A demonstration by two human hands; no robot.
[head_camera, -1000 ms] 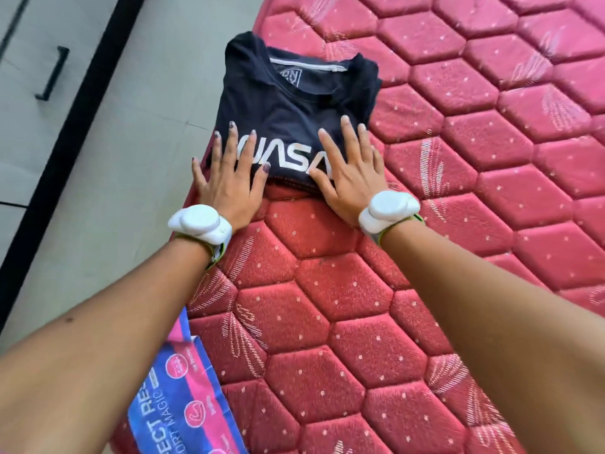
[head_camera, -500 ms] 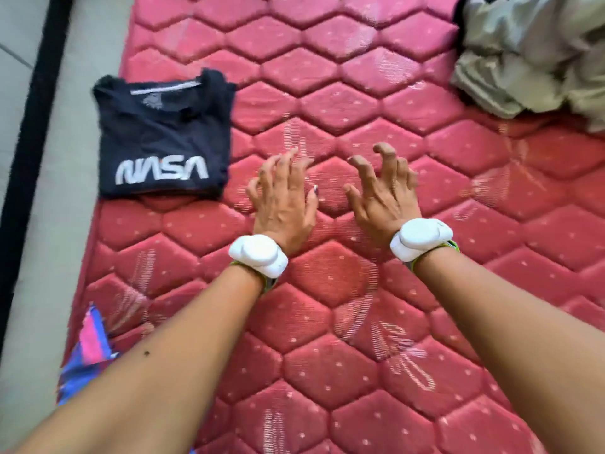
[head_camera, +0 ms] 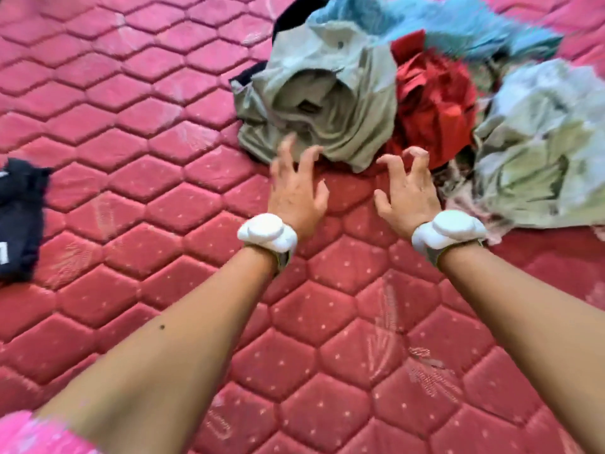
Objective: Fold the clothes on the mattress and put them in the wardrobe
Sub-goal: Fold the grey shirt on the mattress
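Observation:
A heap of unfolded clothes lies at the upper right of the red quilted mattress [head_camera: 137,198]. Nearest me is a crumpled olive-grey garment [head_camera: 330,103], with a red garment [head_camera: 432,103] beside it, a pale green-grey one [head_camera: 540,152] at the right and a blue one [head_camera: 458,24] behind. My left hand [head_camera: 294,188] hovers just short of the olive garment's near edge, fingers spread and empty. My right hand [head_camera: 406,188] is beside it with fingers curled apart, just below the red garment, holding nothing. The folded dark navy T-shirt [head_camera: 19,217] lies at the far left edge.
Both wrists carry white devices [head_camera: 266,232] on bands. A dark cloth [head_camera: 288,18] peeks out behind the olive garment. A pink blurred patch [head_camera: 29,434] shows at the bottom left corner. The view is motion-blurred.
My hands left the folded navy T-shirt and travelled right across the mattress to the edge of the clothes heap. The view swung right, so the T-shirt now sits at the left edge.

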